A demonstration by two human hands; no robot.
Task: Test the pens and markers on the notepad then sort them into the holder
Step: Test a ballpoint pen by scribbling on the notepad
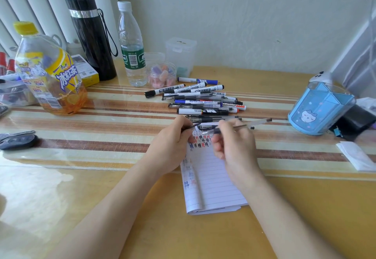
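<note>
Gripping a clear-barrelled pen (262, 121) between curled fingers and thumb, the right hand (234, 142) hovers over the top of the notepad (213, 181), the pen's back end pointing away to the right. The left hand (173, 138) rests at the pad's upper left corner, pinching a small dark piece (191, 127) near the pen's front end; blur hides whether it is a cap. The lined notepad lies open on the yellow table (142, 228), its far edge on a striped mat (101, 124), with rows of small blue, black and red test marks across the top and down the left margin. Just beyond the hands lies a loose pile of pens and whiteboard markers (203, 101), all flat and roughly parallel. The blue holder (319, 110), with a cartoon animal on its side, stands well apart at the right. An iced tea bottle (48, 71), a black flask (91, 35) and a water bottle (132, 45) stand along the back left, and keys (17, 139) lie at the left edge.
</note>
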